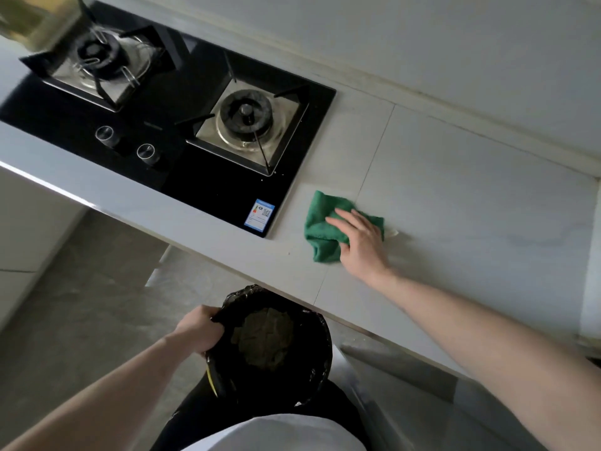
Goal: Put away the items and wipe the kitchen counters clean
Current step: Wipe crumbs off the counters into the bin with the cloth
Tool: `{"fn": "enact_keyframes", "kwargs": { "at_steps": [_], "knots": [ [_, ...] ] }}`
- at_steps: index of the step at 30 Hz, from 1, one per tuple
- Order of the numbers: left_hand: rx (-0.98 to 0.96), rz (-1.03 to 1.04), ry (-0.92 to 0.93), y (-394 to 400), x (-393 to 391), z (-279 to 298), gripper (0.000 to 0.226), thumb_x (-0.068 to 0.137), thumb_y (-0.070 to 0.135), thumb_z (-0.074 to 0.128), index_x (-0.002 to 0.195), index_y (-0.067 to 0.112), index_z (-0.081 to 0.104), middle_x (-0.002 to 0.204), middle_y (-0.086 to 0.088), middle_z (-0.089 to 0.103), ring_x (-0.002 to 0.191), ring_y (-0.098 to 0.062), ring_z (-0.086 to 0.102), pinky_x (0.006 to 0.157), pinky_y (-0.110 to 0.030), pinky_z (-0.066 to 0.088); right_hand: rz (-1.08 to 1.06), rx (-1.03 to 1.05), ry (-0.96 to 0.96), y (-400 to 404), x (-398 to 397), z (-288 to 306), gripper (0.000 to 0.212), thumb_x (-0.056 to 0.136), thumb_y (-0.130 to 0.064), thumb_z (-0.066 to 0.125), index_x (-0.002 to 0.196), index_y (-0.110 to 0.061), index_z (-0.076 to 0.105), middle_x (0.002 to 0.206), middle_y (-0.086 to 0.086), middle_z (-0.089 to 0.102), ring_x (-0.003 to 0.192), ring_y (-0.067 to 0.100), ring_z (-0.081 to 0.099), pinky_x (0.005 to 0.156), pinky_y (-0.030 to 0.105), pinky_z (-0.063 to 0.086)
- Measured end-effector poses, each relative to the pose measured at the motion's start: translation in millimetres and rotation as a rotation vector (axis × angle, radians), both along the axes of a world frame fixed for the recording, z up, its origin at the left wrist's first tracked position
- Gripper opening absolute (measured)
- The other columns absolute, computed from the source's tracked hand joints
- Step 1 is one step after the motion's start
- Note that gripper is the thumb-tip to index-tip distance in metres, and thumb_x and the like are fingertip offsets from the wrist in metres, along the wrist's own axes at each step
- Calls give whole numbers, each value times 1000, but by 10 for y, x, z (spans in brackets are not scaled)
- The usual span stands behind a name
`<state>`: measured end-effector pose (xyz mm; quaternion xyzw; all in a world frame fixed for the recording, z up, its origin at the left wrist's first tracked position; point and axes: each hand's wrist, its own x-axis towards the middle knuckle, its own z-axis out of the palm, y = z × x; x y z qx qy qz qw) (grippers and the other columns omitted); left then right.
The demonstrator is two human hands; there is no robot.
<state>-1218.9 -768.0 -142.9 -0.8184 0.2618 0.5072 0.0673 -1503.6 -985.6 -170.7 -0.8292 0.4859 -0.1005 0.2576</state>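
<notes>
At the far left, a blurred yellowish container (29,21) is sitting at the top corner, too smeared to identify. Next to it, the black hob (182,164) is lying set into the counter (455,196), with two burners and two knobs (125,143) near its front edge; a blue label (259,214) is sticking to its front right corner.

Below the counter edge, your left hand (199,327) is gripping the rim of the bin (270,346), fingers curled over the black liner. You are holding the bin up just under the counter's front edge, and some crumpled greyish waste is lying inside it.

Moving right, the green cloth (320,229) is lying bunched on the counter, just beside the hob's right edge. Your right hand (359,237) is pressing down on it with fingers fairly straight and spread over the cloth's right half. A small pale scrap (392,233) is peeking out at the hand's far side, touching the cloth's edge; what it is, you cannot tell.
</notes>
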Motion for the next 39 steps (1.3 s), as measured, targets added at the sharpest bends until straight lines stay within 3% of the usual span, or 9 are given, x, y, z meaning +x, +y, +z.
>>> {"fn": "enact_keyframes", "kwargs": {
  "at_steps": [6, 9, 12, 14, 18, 24, 31, 39],
  "knots": [
    [-13, 5, 3, 14, 66, -25, 39, 75, 8, 50, 92, 29, 78, 78, -6, 74, 68, -26, 75, 53, -38, 63, -260, -146, -184, -996, -251, 327, 50, 87, -3, 61, 136, -12, 62, 142, 12, 59, 130, 28, 54, 115, 32, 38],
    [-12, 25, 10, 27, 85, -57, 41, 73, 7, 49, 90, 31, 78, 79, -7, 75, 66, -27, 75, 52, -40, 63, -436, -140, -81, -1538, -416, 359, 51, 93, -18, 58, 144, -14, 54, 143, 11, 57, 130, 33, 54, 112, 38, 41],
    [-10, 33, 7, 33, 101, -94, 42, 73, 8, 49, 90, 33, 78, 80, -7, 75, 65, -27, 75, 52, -39, 63, -509, 8, 132, -1757, -495, 253, 56, 98, -32, 54, 152, -21, 41, 150, 8, 51, 135, 36, 48, 111, 46, 42],
    [-15, 31, 7, 43, 124, -124, 41, 72, 9, 50, 89, 34, 78, 80, -7, 75, 65, -26, 75, 52, -39, 63, -532, 113, 225, -1700, -446, 172, 58, 98, -35, 56, 152, -22, 39, 152, 7, 49, 137, 36, 45, 111, 48, 41],
    [-13, 49, 3, 78, 175, -165, 39, 73, 8, 50, 85, 34, 77, 78, -8, 75, 63, -26, 75, 51, -39, 63, -501, 65, 271, -1444, -277, 90, 52, 94, -31, 61, 143, -22, 49, 150, 1, 50, 136, 34, 44, 105, 49, 43],
    [-23, 57, 29, 78, 309, -156, 39, 71, 10, 50, 84, 34, 77, 80, -7, 75, 68, -28, 75, 51, -40, 63, -405, 45, 276, -968, -215, 137, 55, 90, -31, 67, 143, -24, 56, 150, 1, 53, 131, 35, 50, 106, 38, 44],
    [-21, -4, 43, 14, 523, 3, 44, 79, 8, 46, 96, 37, 74, 89, -3, 73, 74, -24, 74, 52, -35, 63, -429, 96, 303, -554, 134, 308, 57, 93, -33, 65, 147, -20, 51, 154, 3, 48, 137, 33, 45, 110, 36, 38],
    [-16, -1, 97, 21, 722, 86, 49, 82, 6, 42, 105, 35, 75, 92, -1, 73, 76, -24, 75, 56, -39, 64, -363, 81, 349, -9, 575, 489, 57, 96, -33, 62, 149, -17, 47, 156, 4, 46, 139, 28, 43, 112, 34, 33]
  ]
}}
